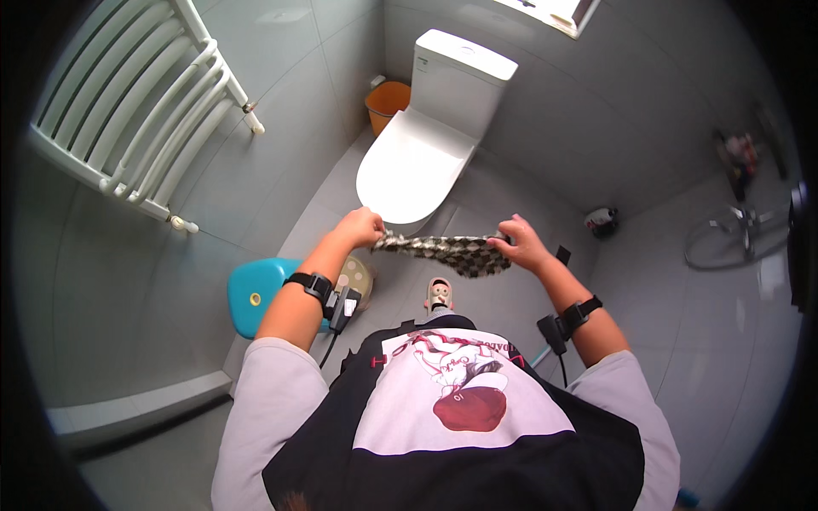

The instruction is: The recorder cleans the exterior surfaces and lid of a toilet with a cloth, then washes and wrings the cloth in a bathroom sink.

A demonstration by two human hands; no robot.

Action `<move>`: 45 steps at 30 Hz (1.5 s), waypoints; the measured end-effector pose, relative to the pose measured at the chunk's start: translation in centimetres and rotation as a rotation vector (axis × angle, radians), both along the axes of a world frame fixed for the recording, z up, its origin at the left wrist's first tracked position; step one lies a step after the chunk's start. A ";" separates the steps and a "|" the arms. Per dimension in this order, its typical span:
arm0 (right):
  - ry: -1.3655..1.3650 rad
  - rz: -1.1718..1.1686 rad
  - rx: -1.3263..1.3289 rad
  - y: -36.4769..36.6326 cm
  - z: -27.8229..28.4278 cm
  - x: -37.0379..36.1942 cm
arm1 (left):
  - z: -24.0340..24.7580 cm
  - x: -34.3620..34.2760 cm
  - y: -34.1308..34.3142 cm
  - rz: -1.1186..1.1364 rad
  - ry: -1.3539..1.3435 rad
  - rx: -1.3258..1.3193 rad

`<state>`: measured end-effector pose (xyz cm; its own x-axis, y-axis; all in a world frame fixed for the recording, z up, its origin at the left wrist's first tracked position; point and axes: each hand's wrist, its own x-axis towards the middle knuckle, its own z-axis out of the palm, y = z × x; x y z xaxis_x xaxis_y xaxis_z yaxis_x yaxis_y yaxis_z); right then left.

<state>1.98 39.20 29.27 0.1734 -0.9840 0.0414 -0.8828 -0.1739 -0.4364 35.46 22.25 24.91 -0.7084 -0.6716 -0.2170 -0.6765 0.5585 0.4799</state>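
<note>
Stretched between my two hands is a fuzzy checkered cloth (456, 251) in black and off-white, its lower edge sagging toward the right. My left hand (361, 228) pinches its left end. At the other end my right hand (521, 243) grips the upper corner with thumb and fingers. The cloth hangs in the air in front of the white toilet (417, 166), just nearer to me than the front of its closed lid. Whether the cloth is folded or a single layer, I cannot tell.
A teal stool (260, 294) stands at the left by a spotted round item (354, 277). An orange bin (388, 104) sits beside the toilet. A white towel radiator (141, 102) is on the left wall; a shower fitting (745, 226) is at the right. My slippered foot (439, 294) is below the cloth.
</note>
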 end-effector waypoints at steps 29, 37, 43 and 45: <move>0.372 0.284 0.460 -34.9 1.0 -5.4 | -1.9 -19.6 -24.8 -0.257 0.099 0.405; -0.254 0.244 0.726 -40.4 2.7 -6.1 | -2.0 -19.7 -27.5 0.316 0.098 -0.164; -0.347 0.264 0.716 -42.4 5.1 -8.0 | -1.8 -19.6 -29.2 0.415 0.171 -0.229; -0.376 0.224 0.680 -43.0 5.2 -9.0 | -1.9 -19.1 -29.8 0.447 0.211 -0.201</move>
